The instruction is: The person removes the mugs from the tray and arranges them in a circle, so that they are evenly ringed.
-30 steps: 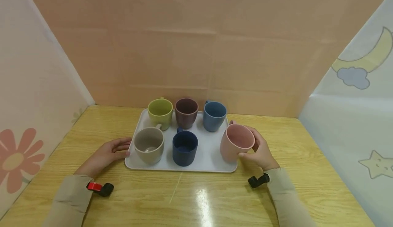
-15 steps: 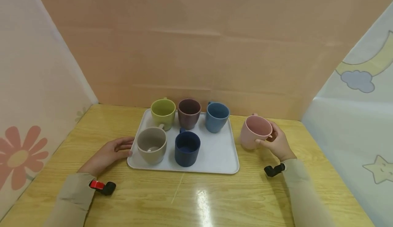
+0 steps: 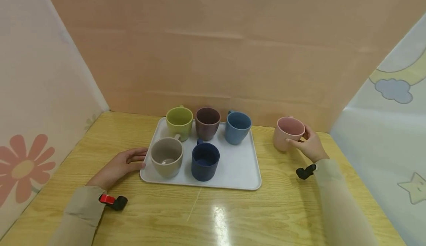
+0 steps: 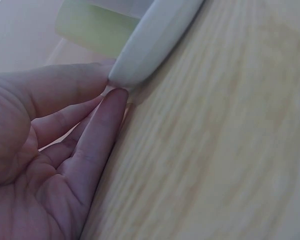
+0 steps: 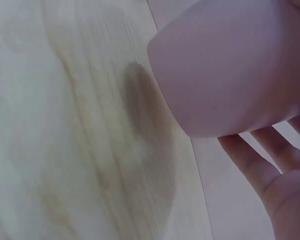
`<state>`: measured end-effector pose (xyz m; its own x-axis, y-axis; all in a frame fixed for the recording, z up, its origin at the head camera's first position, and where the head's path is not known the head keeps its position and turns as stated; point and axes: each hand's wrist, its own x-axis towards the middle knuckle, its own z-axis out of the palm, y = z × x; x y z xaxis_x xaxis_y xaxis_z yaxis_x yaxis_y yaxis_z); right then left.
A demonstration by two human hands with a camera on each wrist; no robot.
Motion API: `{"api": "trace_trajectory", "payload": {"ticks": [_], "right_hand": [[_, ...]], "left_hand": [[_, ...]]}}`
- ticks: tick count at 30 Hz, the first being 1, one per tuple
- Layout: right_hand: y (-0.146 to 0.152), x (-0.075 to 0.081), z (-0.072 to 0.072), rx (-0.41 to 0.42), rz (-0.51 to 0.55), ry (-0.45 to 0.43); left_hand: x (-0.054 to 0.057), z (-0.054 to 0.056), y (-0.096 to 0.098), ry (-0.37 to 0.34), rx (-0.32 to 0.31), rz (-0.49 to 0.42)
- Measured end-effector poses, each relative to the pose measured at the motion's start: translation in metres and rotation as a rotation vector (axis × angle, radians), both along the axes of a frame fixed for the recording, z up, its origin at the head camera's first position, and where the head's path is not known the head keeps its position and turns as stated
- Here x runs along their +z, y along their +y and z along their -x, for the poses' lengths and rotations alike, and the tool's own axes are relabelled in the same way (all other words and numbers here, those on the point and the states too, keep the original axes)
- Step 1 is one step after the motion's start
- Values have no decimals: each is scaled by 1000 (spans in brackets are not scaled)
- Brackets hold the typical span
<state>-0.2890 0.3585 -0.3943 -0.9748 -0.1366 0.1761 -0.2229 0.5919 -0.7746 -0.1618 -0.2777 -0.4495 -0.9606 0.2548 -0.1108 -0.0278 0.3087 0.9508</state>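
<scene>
My right hand point(image 3: 311, 145) grips a pink mug point(image 3: 288, 129) by its side, to the right of the tray. In the right wrist view the mug point(image 5: 230, 70) hangs a little above the table, its shadow beneath it. At the tray's left edge, my left hand point(image 3: 121, 166) pinches the rim of the white tray point(image 3: 239, 172); the left wrist view shows fingertips against that rim point(image 4: 150, 45). Upright on the tray stand a beige mug point(image 3: 166, 161), a navy mug point(image 3: 205, 163), a green mug point(image 3: 179, 124), a plum mug point(image 3: 208, 124) and a blue mug point(image 3: 237, 127).
The wooden table point(image 3: 159, 216) reaches back to a plain tan backdrop point(image 3: 199, 54). Printed side panels flank it, one with a red flower point(image 3: 28, 168), the other with a cloud point(image 3: 394, 90). Bare tray surface shows to the right of the navy mug.
The right hand has carried the pink mug off the tray's front right, rightward and back over the table. My left hand stays at the tray's edge. The view has shifted slightly.
</scene>
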Motion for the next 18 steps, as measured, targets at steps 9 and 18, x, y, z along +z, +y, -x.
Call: {"api": "trace_trajectory", "payload": {"ticks": [9,18], "right_hand": [[5,-5,17,-42,-66,4],[12,-7,20,-30,-12,-31]], "left_hand": [[-1,0,2,2,3,-15],[-1,0,2,6,11,-16]]}}
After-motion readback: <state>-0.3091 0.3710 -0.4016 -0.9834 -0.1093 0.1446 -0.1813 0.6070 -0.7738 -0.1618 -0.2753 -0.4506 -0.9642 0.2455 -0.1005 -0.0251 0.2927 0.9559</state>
